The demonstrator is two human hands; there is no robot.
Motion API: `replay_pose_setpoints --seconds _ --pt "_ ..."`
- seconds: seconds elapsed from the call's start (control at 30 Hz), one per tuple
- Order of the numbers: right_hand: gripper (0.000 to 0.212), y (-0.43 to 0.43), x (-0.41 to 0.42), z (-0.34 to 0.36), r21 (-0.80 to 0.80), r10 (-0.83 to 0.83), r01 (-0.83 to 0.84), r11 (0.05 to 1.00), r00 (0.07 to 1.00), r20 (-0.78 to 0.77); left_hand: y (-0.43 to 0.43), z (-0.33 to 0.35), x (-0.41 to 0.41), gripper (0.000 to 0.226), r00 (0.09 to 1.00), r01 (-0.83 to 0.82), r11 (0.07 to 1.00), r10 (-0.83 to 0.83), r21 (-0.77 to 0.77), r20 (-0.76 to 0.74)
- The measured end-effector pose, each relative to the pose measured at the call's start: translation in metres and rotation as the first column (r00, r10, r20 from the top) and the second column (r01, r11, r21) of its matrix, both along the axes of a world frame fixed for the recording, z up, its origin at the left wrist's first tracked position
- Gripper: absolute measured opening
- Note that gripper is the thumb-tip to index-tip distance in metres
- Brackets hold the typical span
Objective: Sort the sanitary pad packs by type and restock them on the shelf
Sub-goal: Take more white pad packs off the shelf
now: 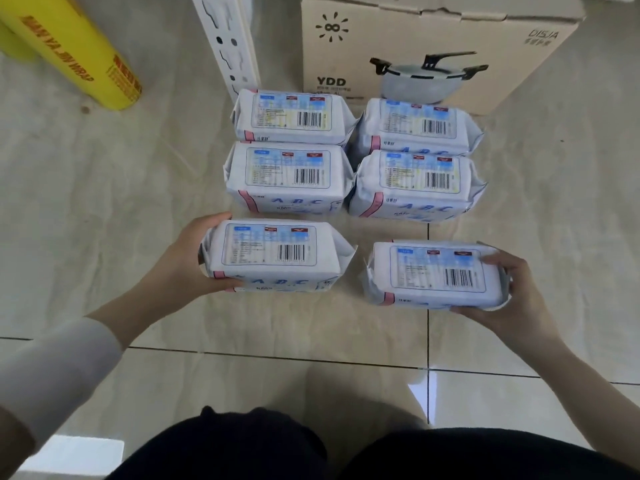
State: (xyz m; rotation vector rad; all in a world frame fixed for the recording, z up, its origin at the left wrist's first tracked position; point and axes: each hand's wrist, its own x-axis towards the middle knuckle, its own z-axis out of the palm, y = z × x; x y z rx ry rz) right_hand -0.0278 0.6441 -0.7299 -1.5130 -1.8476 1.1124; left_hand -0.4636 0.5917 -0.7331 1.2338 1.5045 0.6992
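**Sanitary pad packs: six units in two columns on the floor, two in hand**

- Yellow wrap roll (pixel 69 50): lies on the tiled floor (pixel 104 202), far beyond and left of the left grip.
- Left hand (pixel 187 261), white sleeve (pixel 59 362): curled round the left end of the left pack (pixel 277 254), digits clasping its far and near edges.
- Left pack: white, barcode label up. Cannot tell whether it is lifted or resting.
- Middle-left pack (pixel 287 173): just beyond the left grip.
- Back-left pack (pixel 291 114): next beyond, touching the middle-left pack.
- White perforated strip (pixel 228 43): beyond the back-left pack.
- Middle-right pack (pixel 419 181): beyond the right grip.
- Back-right pack (pixel 419 124): behind it, touching.
- Cardboard box (pixel 433 39): printed with a pot, farthest beyond the right grip, behind the back-right pack.
- Right pack (pixel 436 275): label up, beside the left pack and apart from it.
- Right hand (pixel 512 292): clasps the right pack's right end, fingers on top, thumb along the near edge.
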Motion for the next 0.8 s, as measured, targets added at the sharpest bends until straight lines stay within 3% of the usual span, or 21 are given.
replay_pose_setpoints --seconds 0.13,0.23,0.47,0.57,0.7,0.8 --pt "0.086 0.005 -0.005 -0.012 0.056 -0.070 0.067 0.996 0.996 0.056 0.007 0.008 0.013 0.055 0.999 0.042 0.997 -0.040 0.060 -0.037" --pt "0.077 0.015 -0.007 -0.021 0.153 -0.021 0.003 0.988 0.994 0.112 0.009 0.002 0.015 0.052 0.997 0.035 0.997 -0.031 0.070 -0.068" --pt "0.079 0.027 -0.020 -0.032 0.280 -0.005 -0.070 0.957 0.966 0.258 0.014 -0.005 0.015 0.065 0.990 -0.016 0.995 0.029 0.100 -0.139" --pt "0.078 0.032 -0.022 -0.031 0.294 -0.008 -0.078 0.953 0.960 0.278 0.017 -0.005 0.016 0.062 0.991 -0.054 0.993 0.066 0.104 -0.116" --pt "0.078 0.038 -0.020 -0.030 0.311 0.004 -0.092 0.946 0.962 0.271 0.019 -0.010 0.008 0.079 0.986 -0.083 0.993 0.094 0.083 -0.141" --pt "0.079 0.039 -0.019 -0.029 0.321 0.016 -0.109 0.941 0.959 0.281 0.020 -0.007 0.013 0.071 0.984 -0.107 0.990 0.119 0.092 -0.136"
